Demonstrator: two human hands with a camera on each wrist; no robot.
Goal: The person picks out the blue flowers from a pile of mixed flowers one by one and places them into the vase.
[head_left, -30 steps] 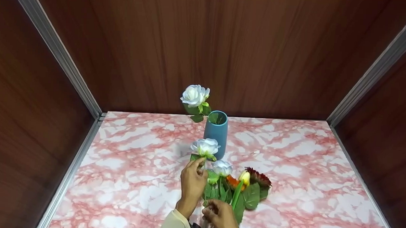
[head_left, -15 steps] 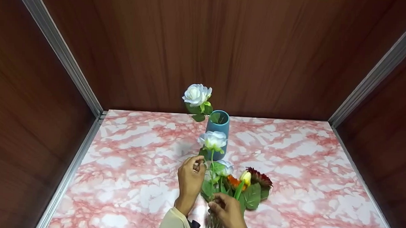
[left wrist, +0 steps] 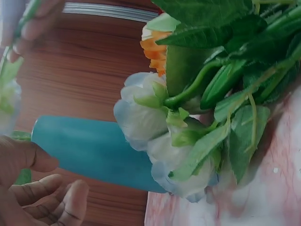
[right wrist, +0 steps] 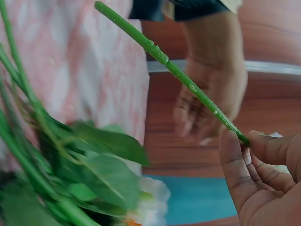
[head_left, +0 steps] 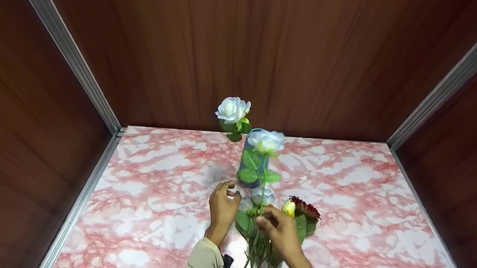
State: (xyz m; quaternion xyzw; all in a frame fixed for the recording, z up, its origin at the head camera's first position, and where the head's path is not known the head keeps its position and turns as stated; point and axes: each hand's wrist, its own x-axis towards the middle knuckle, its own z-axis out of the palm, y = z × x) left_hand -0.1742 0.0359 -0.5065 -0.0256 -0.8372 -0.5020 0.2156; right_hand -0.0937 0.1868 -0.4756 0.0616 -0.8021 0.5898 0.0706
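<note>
My right hand (head_left: 282, 230) pinches a white rose by its green stem (right wrist: 193, 89), between thumb and fingertips. The rose's bloom (head_left: 266, 141) is raised in front of the blue vase (left wrist: 89, 146), partly covering it in the head view. To the left of that stem, my left hand (head_left: 223, 206) is held in the air, fingers loosely bent around nothing. One white rose (head_left: 232, 109) stands in the vase, leaning left. Below the hands lies a bunch of flowers: white roses (left wrist: 141, 110), an orange flower (left wrist: 155, 52), a yellow tulip (head_left: 289, 208) and a dark red flower (head_left: 307, 209).
The table (head_left: 146, 210) has a pink and white marbled top. Brown wood-look panels (head_left: 242, 49) enclose it at the back and both sides, with metal strips (head_left: 84, 79) along the corners. Loose stems (head_left: 259, 255) of the bunch point toward the front edge.
The left hand has let go of the white rose. The right hand, pinching its stem, has moved up and right, bringing the bloom from below the vase to in front of its upper part.
</note>
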